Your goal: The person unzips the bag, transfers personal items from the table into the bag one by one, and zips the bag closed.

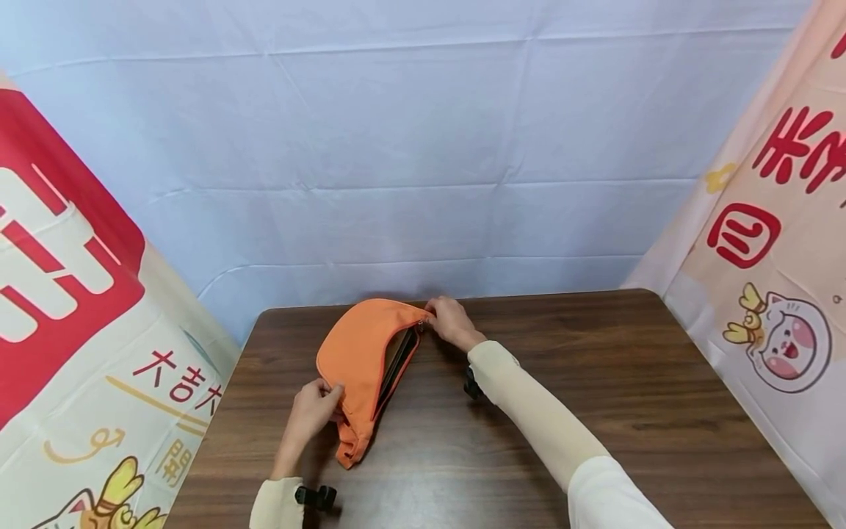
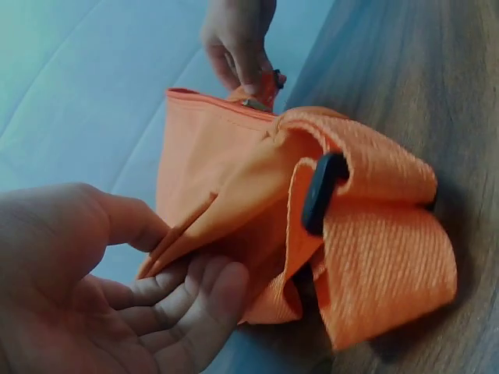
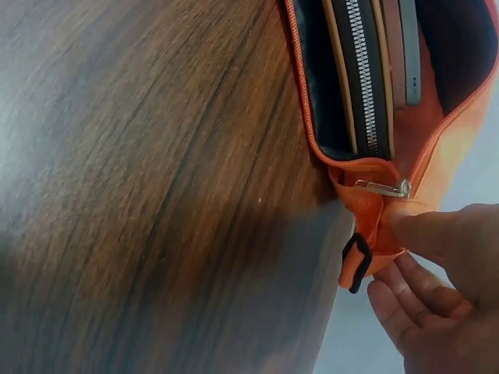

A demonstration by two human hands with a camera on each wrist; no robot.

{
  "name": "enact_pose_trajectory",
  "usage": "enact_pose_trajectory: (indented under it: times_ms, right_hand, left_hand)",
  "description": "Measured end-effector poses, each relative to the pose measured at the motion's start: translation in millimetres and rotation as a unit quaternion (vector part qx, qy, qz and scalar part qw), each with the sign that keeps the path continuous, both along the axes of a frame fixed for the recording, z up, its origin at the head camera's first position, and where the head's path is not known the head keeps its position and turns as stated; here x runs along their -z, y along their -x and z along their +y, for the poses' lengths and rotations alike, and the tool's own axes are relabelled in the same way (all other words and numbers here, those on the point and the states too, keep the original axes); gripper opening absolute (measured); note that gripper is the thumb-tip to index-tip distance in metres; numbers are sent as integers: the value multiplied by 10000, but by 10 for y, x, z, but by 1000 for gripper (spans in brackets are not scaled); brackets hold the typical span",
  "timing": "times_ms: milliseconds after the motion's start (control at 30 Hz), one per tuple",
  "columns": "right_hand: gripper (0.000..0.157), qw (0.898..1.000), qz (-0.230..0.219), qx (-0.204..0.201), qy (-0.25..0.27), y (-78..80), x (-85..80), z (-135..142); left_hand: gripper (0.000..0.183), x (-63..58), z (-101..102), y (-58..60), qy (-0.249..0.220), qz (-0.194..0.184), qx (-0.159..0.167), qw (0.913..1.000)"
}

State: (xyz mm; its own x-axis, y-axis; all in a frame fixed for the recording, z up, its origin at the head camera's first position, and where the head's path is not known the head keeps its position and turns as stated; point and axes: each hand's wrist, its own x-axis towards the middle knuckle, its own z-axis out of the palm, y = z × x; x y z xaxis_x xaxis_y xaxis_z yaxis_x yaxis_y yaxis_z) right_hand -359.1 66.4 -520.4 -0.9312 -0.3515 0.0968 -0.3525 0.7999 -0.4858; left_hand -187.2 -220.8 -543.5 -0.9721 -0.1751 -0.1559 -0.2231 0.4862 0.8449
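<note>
An orange waist bag [image 1: 357, 345] stands on the brown table, its zipped mouth gaping toward the right. My left hand [image 1: 316, 404] pinches the bag's lower left edge between thumb and fingers. At the far end, my right hand [image 3: 444, 273] grips the corner beside the metal zipper pull [image 3: 382, 188]. Inside the mouth, the right wrist view shows a dark zipped wallet [image 3: 362, 78] with tan edging and a thin flat grey-green item [image 3: 411, 54] next to it. A folded orange strap [image 2: 390, 257] with a black buckle [image 2: 323, 193] hangs at the near end.
The wooden table [image 1: 595, 382] extends to the right and toward the front. A pale blue cloth [image 1: 423, 147] hangs right behind its back edge. Printed cloths, one on the left [image 1: 66, 294] and one on the right [image 1: 780, 294], flank the table.
</note>
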Motion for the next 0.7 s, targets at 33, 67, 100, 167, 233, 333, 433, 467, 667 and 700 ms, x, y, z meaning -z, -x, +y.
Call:
enact_pose_trajectory:
  times_ms: [33,67,100,167,233,333,433,467,667,700]
  right_hand:
    - [18,10000,14,17,15,1,5,11]
    - [18,10000,23,43,39,1,8,24]
    - [17,10000,30,73,61,1,10,38]
    - [16,9998,23,138,127,-3,16,73]
    - [14,9995,-11,213,221,-15,22,112]
    - [11,9989,-39,283,365,-40,33,181]
    - [9,9983,-10,287,513,-74,33,258]
    - [9,9980,15,277,562,-88,31,286]
    - [15,9959,224,229,849,-224,49,485]
    - [17,9953,251,234,901,-252,60,530]
  left_hand:
    - [26,1,0,8,-3,60,7,10000]
    - [25,1,0,15,-12,76,-9,10000]
    - [25,3,-3,22,-11,94,-23,10000]
    - [25,3,-8,32,74,114,-63,9999]
    - [25,8,-18,44,237,120,-52,9996]
    - [24,9,-27,70,559,113,-18,9984]
    - [23,0,-34,106,723,154,61,9972]
    - [23,-11,-33,118,750,179,79,9970]
    - [19,-47,-7,221,900,362,99,9952]
    - [19,-48,2,245,928,395,113,9948]
